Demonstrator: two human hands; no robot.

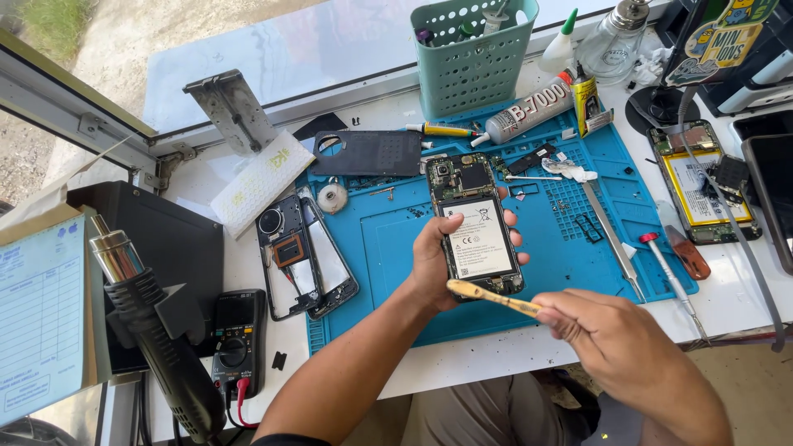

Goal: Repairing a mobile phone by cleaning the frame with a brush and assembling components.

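Note:
My left hand (429,263) holds an opened smartphone (474,227) upright over the blue work mat (570,248), back cover off, with the white battery and circuit board showing. My right hand (611,334) grips a yellow-handled brush (487,295), its tip resting at the phone's lower edge. The phone's dark back cover (369,153) lies at the mat's far left corner.
A phone frame and a second panel (301,256) lie left of the mat. A heat gun (153,330) and a multimeter (235,339) sit at the left. A green basket (472,54), glue tubes (524,111), tweezers, a screwdriver (673,281) and another opened phone (698,182) are to the right.

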